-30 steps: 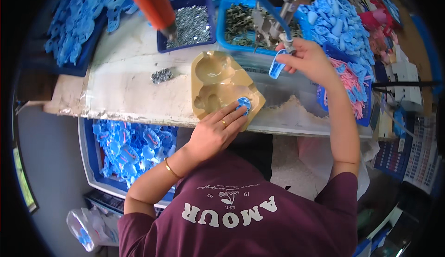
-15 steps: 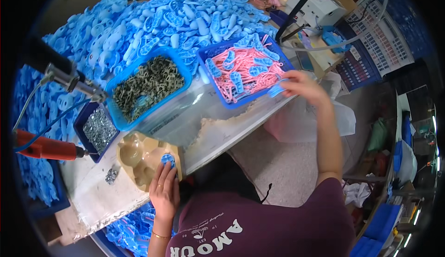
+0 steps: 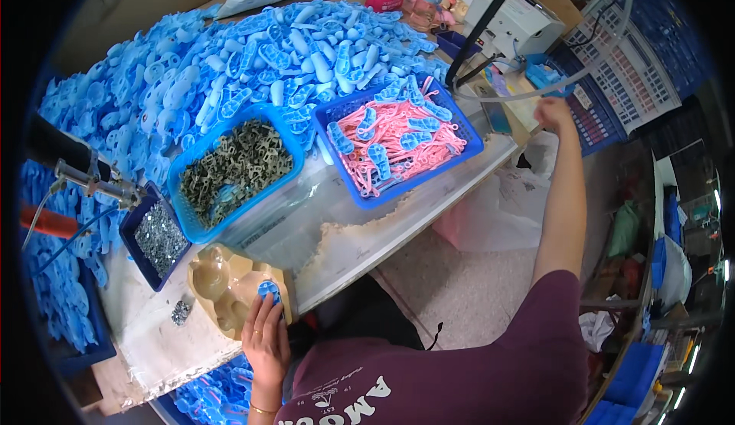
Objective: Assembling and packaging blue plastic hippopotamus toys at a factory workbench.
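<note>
At the near edge of the table, a tan moulded holder (image 3: 217, 278) with rounded hollows carries a small blue plastic part (image 3: 269, 291). My left hand (image 3: 265, 339) lies against the holder's near side, its fingers together and their tips pressed on that part. Far to the right, my right arm is stretched out past the table's right end. My right hand (image 3: 553, 113) is curled closed there, beside a blue object (image 3: 545, 75); anything inside it is hidden. A blue basket (image 3: 476, 148) holds pink strap-like pieces (image 3: 398, 130) and several blue shoe-sole-shaped parts (image 3: 378, 161).
A large heap of blue plastic parts (image 3: 191, 80) covers the table's back. A blue tray (image 3: 301, 149) contains dark metal clips; a smaller dark tray (image 3: 126, 230) holds silvery screws. A red power driver (image 3: 50, 222) hangs at left. A white machine (image 3: 513, 23) stands at back right.
My right hand has moved from the basket's right corner out to the right and farther away; the blue part seen in it before no longer shows. My left hand stays on the holder.
</note>
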Motion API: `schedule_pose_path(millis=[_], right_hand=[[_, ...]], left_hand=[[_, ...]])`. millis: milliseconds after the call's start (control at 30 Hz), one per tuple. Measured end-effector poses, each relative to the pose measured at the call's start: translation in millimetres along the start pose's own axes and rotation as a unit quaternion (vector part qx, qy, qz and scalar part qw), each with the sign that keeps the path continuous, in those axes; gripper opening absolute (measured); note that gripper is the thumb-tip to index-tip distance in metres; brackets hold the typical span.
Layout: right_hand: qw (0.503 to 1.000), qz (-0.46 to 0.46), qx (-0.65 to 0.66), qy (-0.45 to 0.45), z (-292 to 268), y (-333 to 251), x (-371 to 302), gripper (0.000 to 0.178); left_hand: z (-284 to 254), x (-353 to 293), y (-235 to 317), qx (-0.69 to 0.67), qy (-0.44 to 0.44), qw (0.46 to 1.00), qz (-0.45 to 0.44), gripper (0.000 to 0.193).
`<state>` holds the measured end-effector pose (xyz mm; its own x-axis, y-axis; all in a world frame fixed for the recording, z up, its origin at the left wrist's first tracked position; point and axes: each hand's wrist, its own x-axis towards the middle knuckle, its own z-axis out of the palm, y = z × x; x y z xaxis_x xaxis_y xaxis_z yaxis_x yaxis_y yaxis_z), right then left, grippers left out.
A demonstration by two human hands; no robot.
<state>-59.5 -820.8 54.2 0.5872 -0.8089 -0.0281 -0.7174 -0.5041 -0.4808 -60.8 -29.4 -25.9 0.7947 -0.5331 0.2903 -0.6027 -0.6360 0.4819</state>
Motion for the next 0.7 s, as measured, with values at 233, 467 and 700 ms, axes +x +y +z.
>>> schedule_pose_path(millis=[233,467,700], right_hand=[[0.879,-0.148,0.032,-0.453,73.7,-194.9,-177.2,0.029],[0.919,-0.388,0.052,-0.035,177.5,-287.9,-112.5,0.031],[0.925,-0.377,0.027,0.041,233.5,-313.3,-37.7,0.032]], left_hand=[[-3.2,3.3,-5.7,0.02,0.003,1.0,0.021,0.033],[-3.8,1.9,-0.7,0.0,0.004,1.0,0.012,0.034],[0.8,0.2,-4.7,0.015,0.022,0.999,0.027,0.032]])
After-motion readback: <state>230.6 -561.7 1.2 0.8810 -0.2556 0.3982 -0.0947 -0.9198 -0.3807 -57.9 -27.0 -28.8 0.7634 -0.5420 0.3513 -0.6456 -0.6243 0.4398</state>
